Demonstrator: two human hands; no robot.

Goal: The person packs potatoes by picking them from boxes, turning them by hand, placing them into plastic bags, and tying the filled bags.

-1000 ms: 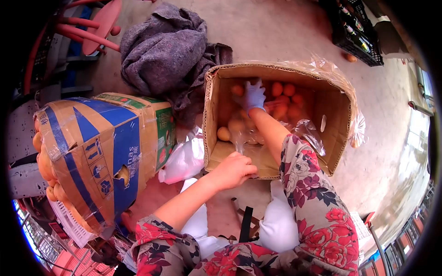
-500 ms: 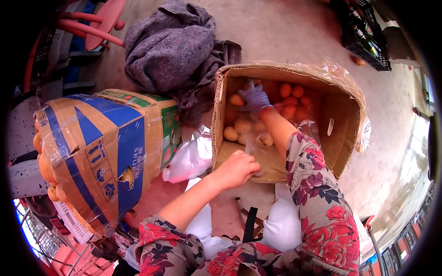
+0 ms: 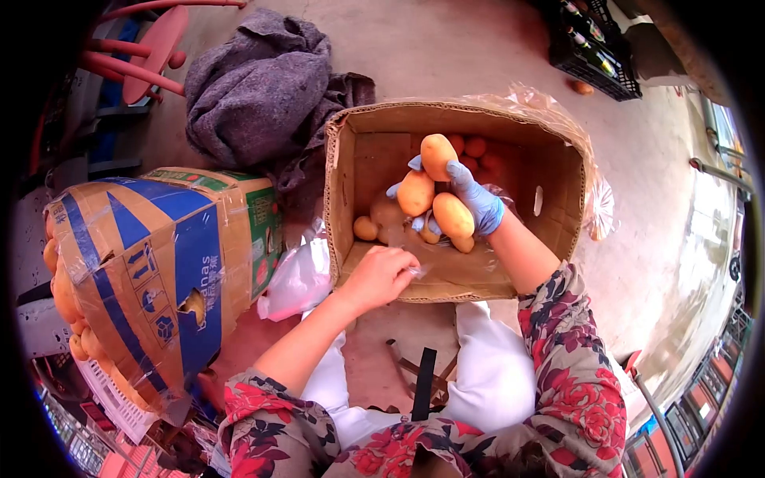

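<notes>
A cardboard box [image 3: 339,207] stands open in front of me, with potatoes [image 3: 366,229] inside. My right hand [image 3: 475,199], in a blue glove, is raised over the box with its palm up. Its fingers curl around several potatoes [image 3: 437,156], yellow and oval. My left hand [image 3: 382,275], ungloved, is at the near side of the box. Its thumb and fingers pinch the edge of a clear plastic bag [image 3: 418,269]. The bag spreads into the box, and potatoes show dimly through it.
A blue and brown banana carton [image 3: 171,207] full of potatoes stands at the left, with a pale plastic bag [image 3: 295,279] beside it. Behind lies a grey blanket [image 3: 259,88]. A red stool [image 3: 155,52] is at upper left. A black crate [image 3: 594,56] holds bottles at upper right.
My right hand has risen from inside the box with several potatoes in it. My left hand keeps its pinch on the bag. The view has shifted slightly.
</notes>
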